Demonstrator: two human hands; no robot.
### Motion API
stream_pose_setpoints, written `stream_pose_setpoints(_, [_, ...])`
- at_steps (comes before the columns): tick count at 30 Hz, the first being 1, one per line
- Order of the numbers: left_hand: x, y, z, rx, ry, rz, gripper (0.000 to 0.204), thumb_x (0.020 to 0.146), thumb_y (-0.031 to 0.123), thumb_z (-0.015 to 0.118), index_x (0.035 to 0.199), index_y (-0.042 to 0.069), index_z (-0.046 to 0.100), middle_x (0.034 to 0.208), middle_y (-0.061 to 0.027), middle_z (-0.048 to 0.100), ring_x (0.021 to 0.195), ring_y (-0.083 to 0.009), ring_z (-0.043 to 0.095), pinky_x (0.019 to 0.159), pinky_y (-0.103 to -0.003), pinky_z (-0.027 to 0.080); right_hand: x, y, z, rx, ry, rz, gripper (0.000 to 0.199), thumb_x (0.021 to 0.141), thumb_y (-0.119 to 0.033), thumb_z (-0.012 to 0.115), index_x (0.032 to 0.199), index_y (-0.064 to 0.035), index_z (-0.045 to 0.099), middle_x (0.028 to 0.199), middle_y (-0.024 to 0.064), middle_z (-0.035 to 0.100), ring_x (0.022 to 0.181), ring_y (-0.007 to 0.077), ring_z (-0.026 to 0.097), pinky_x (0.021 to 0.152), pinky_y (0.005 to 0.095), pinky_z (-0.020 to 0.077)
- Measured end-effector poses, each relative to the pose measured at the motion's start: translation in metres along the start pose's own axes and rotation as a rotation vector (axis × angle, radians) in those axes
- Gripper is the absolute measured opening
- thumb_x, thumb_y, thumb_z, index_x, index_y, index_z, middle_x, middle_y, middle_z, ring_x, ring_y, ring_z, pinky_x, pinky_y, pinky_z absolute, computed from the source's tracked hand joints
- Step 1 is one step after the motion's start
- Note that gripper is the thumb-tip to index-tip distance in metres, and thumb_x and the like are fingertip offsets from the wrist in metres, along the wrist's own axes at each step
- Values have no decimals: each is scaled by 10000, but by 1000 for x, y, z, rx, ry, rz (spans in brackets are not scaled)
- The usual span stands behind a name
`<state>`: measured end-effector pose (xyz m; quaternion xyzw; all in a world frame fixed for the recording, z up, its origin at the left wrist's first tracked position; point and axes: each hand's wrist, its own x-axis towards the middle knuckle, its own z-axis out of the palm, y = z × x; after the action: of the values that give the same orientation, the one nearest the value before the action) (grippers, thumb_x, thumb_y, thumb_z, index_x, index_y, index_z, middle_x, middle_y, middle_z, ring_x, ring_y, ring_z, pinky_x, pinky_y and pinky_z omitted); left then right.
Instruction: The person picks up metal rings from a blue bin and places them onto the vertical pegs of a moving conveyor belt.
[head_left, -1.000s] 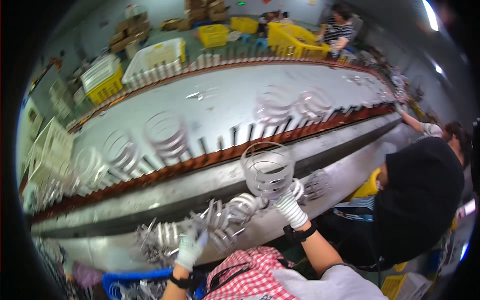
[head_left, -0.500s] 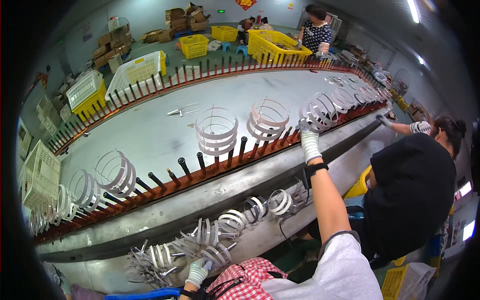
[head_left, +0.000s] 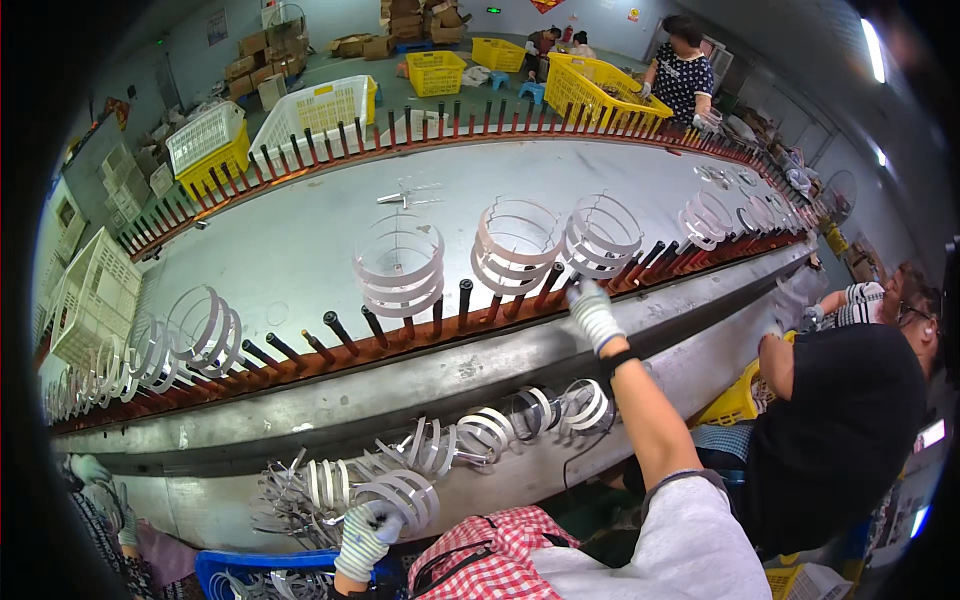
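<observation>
My left hand (head_left: 362, 542), in a striped glove with dark fingertips, closes on the edge of a ring frame (head_left: 408, 498) of pale curved bands, beside a heap of similar ring frames (head_left: 325, 485) on the lower ledge. Farther up and right, my gloved right hand (head_left: 592, 308) reaches to the peg row. Its fingers are curled at the base of an upright ring frame (head_left: 602, 238) and look closed on it; their tips are partly hidden and slightly blurred. Left of it, two more banded ring frames (head_left: 515, 262) stand over black-tipped pegs (head_left: 465, 296).
A steel rail (head_left: 400, 378) runs along the near peg row. Below sits a blue crate (head_left: 215, 568) of ring frames. A co-worker in black (head_left: 835, 430) is close on my right; another person's gloved hand (head_left: 88, 468) shows at far left. Yellow crates (head_left: 436, 74) stand behind the table.
My right hand has brought its ring frame leftward, from tilted to upright, beside the standing ones. My left hand has lifted its ring frame slightly. The whole view has shifted.
</observation>
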<state>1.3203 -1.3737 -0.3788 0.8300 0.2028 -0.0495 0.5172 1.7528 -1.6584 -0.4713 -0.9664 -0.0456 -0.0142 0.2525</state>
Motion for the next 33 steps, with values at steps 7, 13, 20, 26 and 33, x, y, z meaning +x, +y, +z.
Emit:
stream_pose_setpoints(7, [23, 102, 51, 26, -81, 215, 78, 691, 59, 586, 732, 27, 644, 604, -86, 589, 525, -148, 547, 518, -276, 440, -187, -43, -65, 724, -962, -877, 713, 784, -371, 616, 1330, -10, 332, 1315, 234, 388, 1248, 340, 357, 1022, 394, 297])
stream_pose_setpoints(13, [53, 182, 114, -30, -181, 290, 99, 716, 79, 592, 761, 17, 655, 606, -80, 590, 514, -129, 538, 510, -254, 432, -202, 17, -73, 681, -873, -787, 414, 796, -208, 600, 1172, -46, 541, 1153, 170, 547, 1067, 329, 520, 910, 391, 414])
stream_pose_setpoints(20, [48, 230, 153, -87, 241, 400, 357, 734, 25, 604, 1087, 8, 553, 910, -93, 546, 705, -124, 538, 666, -236, 456, -86, 110, -111, 729, -146, -398, 282, 809, -43, 524, 1080, -68, 598, 1129, 107, 570, 1009, 250, 548, 883, 326, 438])
stream_pose_setpoints(26, [25, 202, 183, -188, 353, 169, 323, 783, -4, 552, 1106, 2, 547, 891, -91, 582, 732, -116, 548, 696, -242, 460, 96, 159, -95, 445, 163, -267, 269, 866, -184, 465, 1067, -73, 604, 1095, 139, 592, 1046, 283, 536, 887, 363, 432])
stream_pose_setpoints(33, [-72, 133, 218, -501, 757, -227, 294, 871, 109, 543, 1144, 5, 512, 888, -34, 570, 703, -67, 500, 657, -192, 440, 122, 169, -41, -318, 283, -793, 134, 704, -167, 610, 786, -70, 569, 800, 162, 597, 720, 286, 597, 588, 401, 465])
